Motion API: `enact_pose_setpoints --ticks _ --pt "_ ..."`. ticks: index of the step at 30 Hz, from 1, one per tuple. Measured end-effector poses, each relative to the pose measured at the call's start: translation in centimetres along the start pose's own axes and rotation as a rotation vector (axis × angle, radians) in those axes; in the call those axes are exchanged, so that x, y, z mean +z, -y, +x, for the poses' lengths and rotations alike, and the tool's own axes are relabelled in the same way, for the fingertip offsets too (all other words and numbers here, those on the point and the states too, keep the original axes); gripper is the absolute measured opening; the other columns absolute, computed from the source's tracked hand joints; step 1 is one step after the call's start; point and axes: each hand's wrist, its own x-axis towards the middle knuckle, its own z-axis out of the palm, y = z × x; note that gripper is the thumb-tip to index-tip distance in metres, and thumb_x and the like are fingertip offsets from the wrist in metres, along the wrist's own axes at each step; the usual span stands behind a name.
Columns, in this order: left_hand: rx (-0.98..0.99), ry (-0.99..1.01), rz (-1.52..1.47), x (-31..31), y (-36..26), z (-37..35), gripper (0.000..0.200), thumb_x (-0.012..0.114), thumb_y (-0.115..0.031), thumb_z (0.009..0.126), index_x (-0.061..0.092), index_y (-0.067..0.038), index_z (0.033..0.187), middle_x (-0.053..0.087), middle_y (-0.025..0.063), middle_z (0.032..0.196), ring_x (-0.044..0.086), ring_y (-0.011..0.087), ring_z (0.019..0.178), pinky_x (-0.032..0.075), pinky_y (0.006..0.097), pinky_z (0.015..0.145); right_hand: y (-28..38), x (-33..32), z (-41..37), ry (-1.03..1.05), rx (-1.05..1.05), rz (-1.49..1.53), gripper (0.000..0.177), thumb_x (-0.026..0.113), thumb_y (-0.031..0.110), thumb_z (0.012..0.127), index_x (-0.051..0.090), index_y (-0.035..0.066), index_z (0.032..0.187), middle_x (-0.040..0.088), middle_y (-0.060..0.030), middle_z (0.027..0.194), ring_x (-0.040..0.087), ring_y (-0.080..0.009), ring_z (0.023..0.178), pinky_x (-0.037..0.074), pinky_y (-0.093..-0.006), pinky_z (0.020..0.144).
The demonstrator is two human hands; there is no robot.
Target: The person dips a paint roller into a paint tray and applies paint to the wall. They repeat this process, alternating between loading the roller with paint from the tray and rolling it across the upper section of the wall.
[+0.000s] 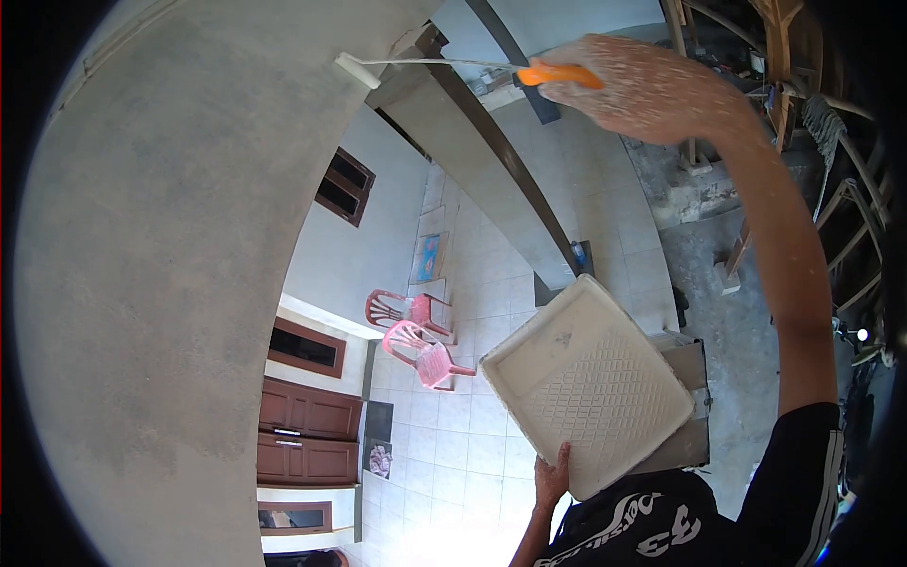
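Observation:
At the top right, my right hand (628,90), speckled with pale paint, is closed around the orange handle of a paint roller (359,71). The small white roller head is against, or very close to, the grey wall (170,236) near the top of a pillar or beam. Low in the view, my left hand (552,479) grips the near left edge of a cream paint tray (595,397), thumb over its rim. Its ribbed slope faces up and a little paint coats it. The fingers under the tray are hidden.
A long grey pillar (472,161) runs down to the tiled floor (453,416), with a bottle (578,251) by its base. Two pink plastic chairs (430,364) stand near the brown double doors (310,430). A cardboard box (687,378) lies behind the tray; timber frames (779,57) line the right.

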Motion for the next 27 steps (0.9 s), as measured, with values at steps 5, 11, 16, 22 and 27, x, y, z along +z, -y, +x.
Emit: enact_pose_setpoints --ticks 5,11,16,22,27 --pt "-0.016 0.005 0.010 -0.1 -0.3 -0.1 0.044 0.060 -0.026 0.093 0.051 0.008 0.120 0.063 0.0225 0.109 0.063 0.0280 0.099 0.050 0.0363 0.084 -0.3 -0.4 1.5 0.086 0.002 0.080 0.046 0.044 0.042 0.098 0.055 0.009 0.128 0.061 -0.0133 0.110 0.059 -0.0234 0.097 0.047 -0.0381 0.087" --pt "0.030 0.029 -0.004 -0.1 0.5 0.3 0.044 0.059 -0.025 0.094 0.049 0.008 0.122 0.062 0.0220 0.110 0.062 0.0267 0.100 0.051 0.0359 0.084 1.6 1.4 5.3 0.226 0.127 0.233 0.046 0.045 0.042 0.098 0.054 0.008 0.128 0.061 -0.0143 0.108 0.060 -0.0242 0.095 0.048 -0.0400 0.085" --pt "0.023 0.036 0.002 -0.3 0.5 0.3 0.044 0.060 -0.024 0.093 0.051 0.009 0.121 0.063 0.0224 0.110 0.062 0.0277 0.100 0.050 0.0364 0.085 1.3 -1.5 -0.5 0.191 -0.064 0.078 0.051 0.045 0.045 0.097 0.052 0.007 0.131 0.061 -0.0150 0.109 0.060 -0.0253 0.095 0.048 -0.0405 0.085" --pt "0.028 0.022 -0.031 -0.3 0.1 0.2 0.043 0.061 -0.025 0.093 0.054 0.009 0.117 0.064 0.0237 0.109 0.063 0.0300 0.100 0.049 0.0376 0.086 0.9 -2.7 -3.3 0.063 0.074 0.145 0.055 0.044 0.050 0.096 0.052 0.010 0.133 0.060 -0.0154 0.116 0.059 -0.0269 0.104 0.047 -0.0408 0.091" --pt "0.035 0.020 -0.042 -0.2 0.9 0.4 0.044 0.062 -0.025 0.092 0.053 0.009 0.118 0.064 0.0231 0.109 0.063 0.0302 0.101 0.049 0.0375 0.086 1.0 -1.1 2.7 0.267 0.094 0.073 0.049 0.043 0.044 0.098 0.052 0.010 0.132 0.058 -0.0154 0.119 0.057 -0.0276 0.108 0.046 -0.0412 0.093"
